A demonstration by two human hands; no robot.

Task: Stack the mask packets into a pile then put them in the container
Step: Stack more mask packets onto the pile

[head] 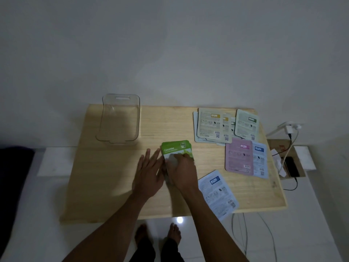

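A green cucumber mask packet (175, 148) tops a small pile in the middle of the wooden table (113, 176). My right hand (182, 171) grips this pile from the right. My left hand (148, 173) rests flat against the pile's left edge, fingers spread. A clear plastic container (119, 120) stands empty at the table's far left. More packets lie face down: several overlapping ones (211, 127) at the far right, a pale green one (246, 122), a pink one (238, 157), a blue one (261, 159), and a light blue one (218, 193) at the near edge.
A cardboard box (287, 159) with a black phone (291, 166) and cables sits right of the table. A white charger (289, 128) is plugged in beyond it. My bare feet (157, 235) stand on the white floor below the table's near edge.
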